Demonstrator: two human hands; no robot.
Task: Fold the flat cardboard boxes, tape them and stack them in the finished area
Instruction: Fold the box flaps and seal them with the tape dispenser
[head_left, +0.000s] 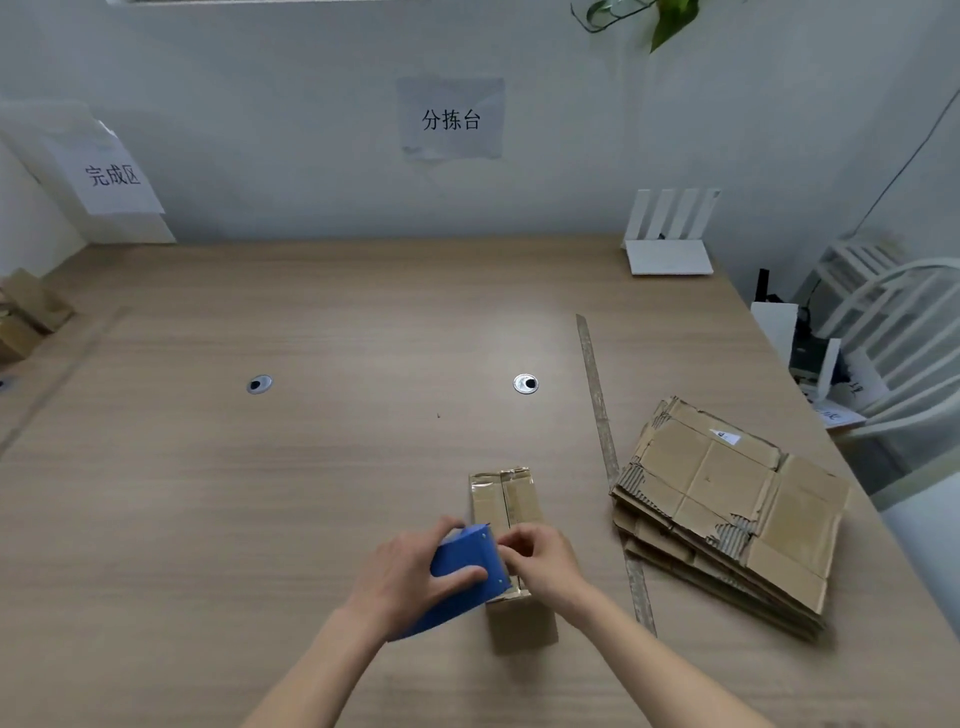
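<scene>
Taping under way, lower centre: left hand (415, 577) grips the blue tape dispenser (464, 571) on the folded box (511, 525), right hand (540, 558) pinching at the seam. Next, probably cut the tape, then carry the box to the far-left stack.

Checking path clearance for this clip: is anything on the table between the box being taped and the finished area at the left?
Nothing visible does. The box sits under both hands; the table leftward to the finished boxes shows only two flush grommets.
</scene>
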